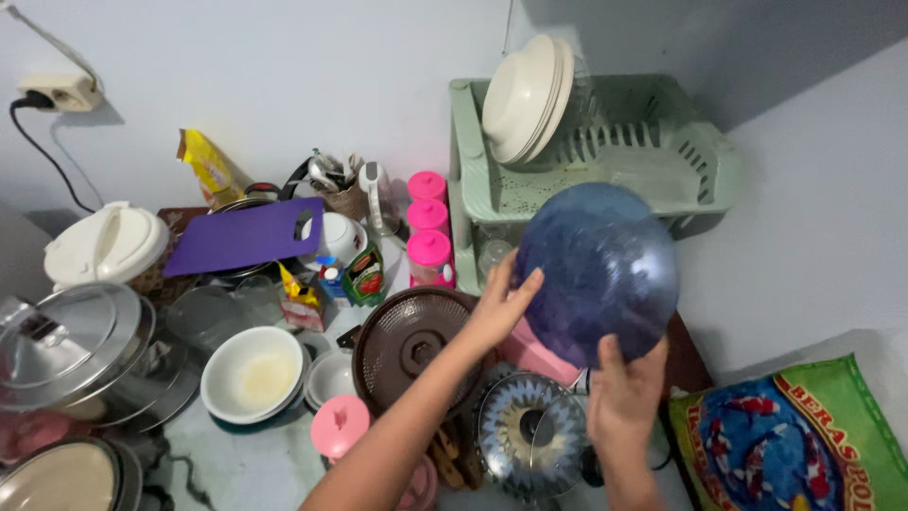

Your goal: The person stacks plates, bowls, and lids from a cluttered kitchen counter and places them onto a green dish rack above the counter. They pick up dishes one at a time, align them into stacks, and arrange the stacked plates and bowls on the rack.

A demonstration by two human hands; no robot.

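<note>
While both hands grip the blue bowl (598,272) by its rim, the left hand (498,305) at its left edge and the right hand (624,390) below, it hangs tilted just before the green rack (700,161).

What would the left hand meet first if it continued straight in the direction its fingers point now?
The left hand already touches the blue bowl. Beyond it, probably the green dish rack with its cream plates, though depth is unclear.
</note>
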